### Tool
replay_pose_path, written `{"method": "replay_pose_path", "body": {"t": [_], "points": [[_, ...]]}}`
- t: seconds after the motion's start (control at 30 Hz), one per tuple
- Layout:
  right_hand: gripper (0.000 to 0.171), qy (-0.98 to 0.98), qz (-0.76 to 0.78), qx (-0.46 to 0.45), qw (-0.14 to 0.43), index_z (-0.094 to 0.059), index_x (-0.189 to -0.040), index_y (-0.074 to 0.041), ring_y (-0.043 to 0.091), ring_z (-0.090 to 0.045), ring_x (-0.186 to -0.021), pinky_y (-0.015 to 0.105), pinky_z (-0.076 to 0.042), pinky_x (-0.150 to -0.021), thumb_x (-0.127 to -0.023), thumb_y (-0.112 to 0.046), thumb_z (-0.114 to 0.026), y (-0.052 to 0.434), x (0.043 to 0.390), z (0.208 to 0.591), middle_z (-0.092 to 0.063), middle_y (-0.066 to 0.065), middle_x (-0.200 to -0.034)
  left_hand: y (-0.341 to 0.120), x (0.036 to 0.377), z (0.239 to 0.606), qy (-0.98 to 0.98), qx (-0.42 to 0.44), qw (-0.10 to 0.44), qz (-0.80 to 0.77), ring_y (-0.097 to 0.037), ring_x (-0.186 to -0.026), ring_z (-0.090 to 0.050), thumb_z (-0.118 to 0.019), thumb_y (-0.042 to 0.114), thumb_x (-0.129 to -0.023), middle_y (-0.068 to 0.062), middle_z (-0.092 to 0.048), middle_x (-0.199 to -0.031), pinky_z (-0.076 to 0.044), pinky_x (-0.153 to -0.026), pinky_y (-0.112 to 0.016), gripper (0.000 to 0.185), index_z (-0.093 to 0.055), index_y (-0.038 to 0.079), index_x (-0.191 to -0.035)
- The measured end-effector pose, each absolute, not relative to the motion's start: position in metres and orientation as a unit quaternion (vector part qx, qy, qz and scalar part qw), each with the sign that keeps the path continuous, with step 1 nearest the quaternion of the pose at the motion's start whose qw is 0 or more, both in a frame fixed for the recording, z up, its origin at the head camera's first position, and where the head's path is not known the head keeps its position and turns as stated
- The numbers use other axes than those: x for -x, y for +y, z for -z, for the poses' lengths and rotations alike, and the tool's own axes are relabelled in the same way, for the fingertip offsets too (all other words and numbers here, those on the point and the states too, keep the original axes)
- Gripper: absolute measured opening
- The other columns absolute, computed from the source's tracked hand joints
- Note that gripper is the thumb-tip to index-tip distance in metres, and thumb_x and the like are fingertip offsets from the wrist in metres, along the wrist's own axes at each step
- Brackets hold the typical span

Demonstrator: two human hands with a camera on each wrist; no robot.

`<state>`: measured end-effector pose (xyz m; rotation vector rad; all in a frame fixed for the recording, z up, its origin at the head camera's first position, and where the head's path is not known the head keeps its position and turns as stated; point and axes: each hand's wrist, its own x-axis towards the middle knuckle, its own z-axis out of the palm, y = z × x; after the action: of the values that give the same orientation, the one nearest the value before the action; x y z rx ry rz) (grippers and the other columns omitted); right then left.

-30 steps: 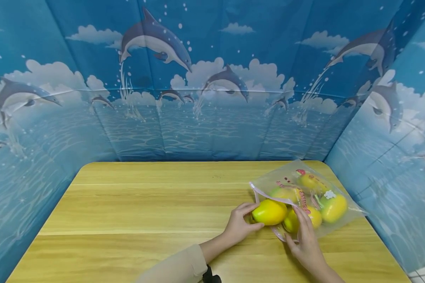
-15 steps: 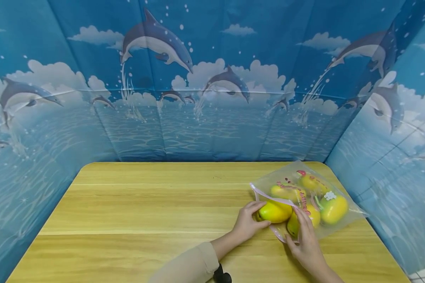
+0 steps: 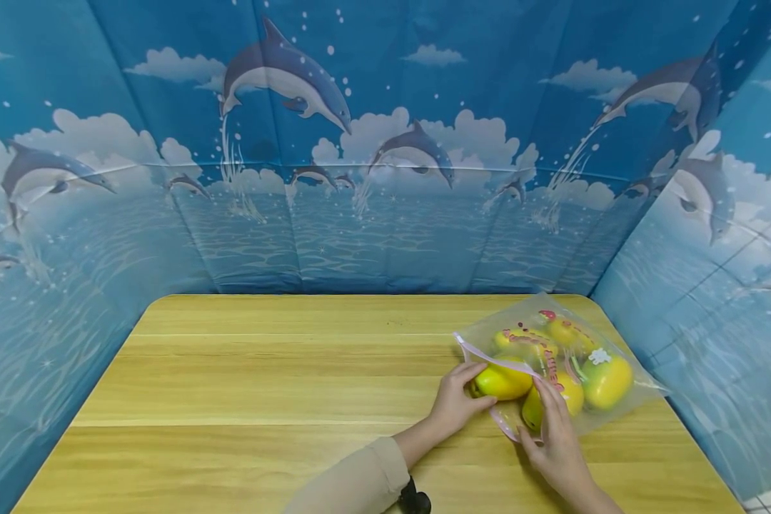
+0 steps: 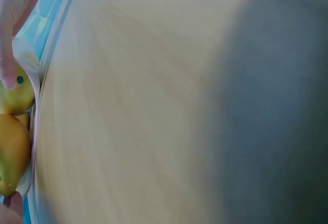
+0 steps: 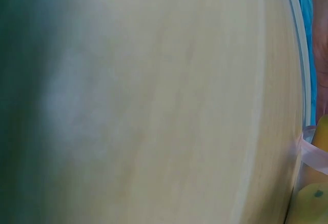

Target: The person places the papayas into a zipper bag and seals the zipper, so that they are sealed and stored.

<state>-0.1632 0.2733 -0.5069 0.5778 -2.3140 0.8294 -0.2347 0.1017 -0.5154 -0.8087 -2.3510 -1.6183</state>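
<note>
A clear plastic zip bag [image 3: 517, 303] with a pink-edged mouth and red print lies at the table's right. Several yellow-green mangoes [image 3: 607, 382] show through it. My left hand [image 3: 455, 403] grips a mango [image 3: 507, 383] by its outer end, fingers above and thumb below, with the far end inside the mouth. My right hand [image 3: 555, 446] holds the bag at its mouth, fingers on the upper lip and thumb by the lower one. Another mango [image 3: 532, 412] sits beside that thumb. In the left wrist view, two mangoes [image 4: 13, 155] appear at the edge.
The light wooden table [image 3: 250, 378] extends to the left of the bag. A blue curtain [image 3: 385, 235] printed with dolphins stands behind the table and along both sides. A dark, blurred shape [image 4: 287, 101] covers the right part of the left wrist view.
My left hand has moved right, pushing the mango deeper into the bag's mouth. The right hand has stayed at the mouth.
</note>
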Motion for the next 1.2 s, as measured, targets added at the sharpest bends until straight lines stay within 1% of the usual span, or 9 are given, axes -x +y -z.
{"method": "replay_pose_path", "body": {"t": [0.1, 0.2, 0.27, 0.33, 0.43, 0.5, 0.6, 0.9, 1.2], "points": [[0.069, -0.866, -0.316, -0.23, 0.313, -0.029, -0.136, 0.011, 0.009, -0.018, -0.134, 0.019, -0.012, -0.111, -0.083, -0.023, -0.059, 0.273, 0.164, 0.506, -0.034, 0.029, -0.134, 0.105, 0.236, 0.517, -0.789, 0.266, 0.089, 0.547, -0.017, -0.112, -0.053, -0.076, 0.01, -0.073, -0.008, -0.058, -0.12, -0.041, -0.097, -0.022, 0.052, -0.057, 0.003, -0.121], [0.069, -0.864, -0.314, -0.233, 0.317, -0.029, -0.135, 0.011, 0.009, -0.018, -0.134, 0.019, -0.012, -0.111, -0.081, -0.02, -0.059, 0.272, 0.164, 0.506, -0.034, 0.028, -0.135, 0.108, 0.236, 0.518, -0.788, 0.258, 0.092, 0.551, -0.018, -0.113, -0.053, -0.076, 0.011, -0.072, -0.009, -0.059, -0.12, -0.041, -0.097, -0.022, 0.053, -0.057, 0.003, -0.121], [0.075, -0.858, -0.315, -0.241, 0.325, -0.031, -0.135, 0.012, 0.009, -0.019, -0.134, 0.019, -0.013, -0.111, -0.072, -0.009, -0.066, 0.272, 0.165, 0.506, -0.035, 0.029, -0.134, 0.11, 0.237, 0.518, -0.788, 0.25, 0.093, 0.555, -0.019, -0.113, -0.053, -0.077, 0.012, -0.072, -0.009, -0.059, -0.12, -0.041, -0.097, -0.023, 0.053, -0.058, 0.003, -0.121], [0.071, -0.859, -0.315, -0.242, 0.324, -0.03, -0.135, 0.012, 0.009, -0.019, -0.134, 0.018, -0.013, -0.111, -0.077, -0.017, -0.06, 0.272, 0.165, 0.506, -0.035, 0.029, -0.133, 0.113, 0.236, 0.518, -0.786, 0.238, 0.092, 0.563, -0.018, -0.112, -0.054, -0.077, 0.012, -0.071, -0.009, -0.06, -0.119, -0.042, -0.096, -0.022, 0.053, -0.058, 0.003, -0.12], [0.072, -0.854, -0.317, -0.249, 0.329, -0.031, -0.134, 0.012, 0.009, -0.02, -0.133, 0.018, -0.014, -0.111, -0.074, -0.012, -0.061, 0.272, 0.166, 0.506, -0.036, 0.031, -0.131, 0.117, 0.235, 0.517, -0.774, 0.215, 0.077, 0.59, -0.011, -0.103, -0.056, -0.078, 0.01, -0.07, -0.007, -0.061, -0.114, -0.046, -0.088, -0.02, 0.052, -0.059, 0.004, -0.118], [0.068, -0.859, -0.313, -0.242, 0.325, -0.03, -0.135, 0.012, 0.009, -0.02, -0.133, 0.018, -0.013, -0.111, -0.086, -0.029, -0.052, 0.271, 0.165, 0.506, -0.035, 0.03, -0.131, 0.119, 0.235, 0.517, -0.765, 0.2, 0.063, 0.609, -0.007, -0.096, -0.056, -0.077, 0.009, -0.071, -0.005, -0.062, -0.111, -0.049, -0.081, -0.018, 0.05, -0.058, 0.006, -0.117], [0.074, -0.865, -0.309, -0.232, 0.321, -0.03, -0.135, 0.012, 0.007, -0.019, -0.133, 0.018, -0.012, -0.111, -0.09, -0.045, -0.042, 0.271, 0.165, 0.506, -0.035, 0.029, -0.132, 0.122, 0.235, 0.518, -0.754, 0.186, 0.046, 0.629, -0.007, -0.095, -0.056, -0.076, 0.009, -0.072, -0.006, -0.061, -0.111, -0.049, -0.077, -0.016, 0.049, -0.057, 0.006, -0.118], [0.077, -0.868, -0.31, -0.226, 0.316, -0.03, -0.135, 0.012, 0.007, -0.019, -0.133, 0.018, -0.014, -0.111, -0.09, -0.05, -0.039, 0.272, 0.165, 0.508, -0.036, 0.031, -0.13, 0.128, 0.238, 0.522, -0.737, 0.183, 0.035, 0.649, -0.014, -0.105, -0.054, -0.074, 0.005, -0.074, -0.007, -0.052, -0.114, -0.045, -0.087, -0.014, 0.052, -0.054, -0.005, -0.121], [0.079, -0.873, -0.317, -0.221, 0.297, -0.029, -0.136, 0.012, 0.006, -0.018, -0.133, 0.018, -0.013, -0.111, -0.089, -0.051, -0.038, 0.272, 0.163, 0.507, -0.035, 0.03, -0.131, 0.136, 0.236, 0.521, -0.752, 0.145, 0.083, 0.638, -0.011, -0.095, -0.057, -0.077, 0.007, -0.07, -0.006, -0.061, -0.108, -0.05, -0.077, -0.015, 0.046, -0.061, 0.0, -0.113]]}}
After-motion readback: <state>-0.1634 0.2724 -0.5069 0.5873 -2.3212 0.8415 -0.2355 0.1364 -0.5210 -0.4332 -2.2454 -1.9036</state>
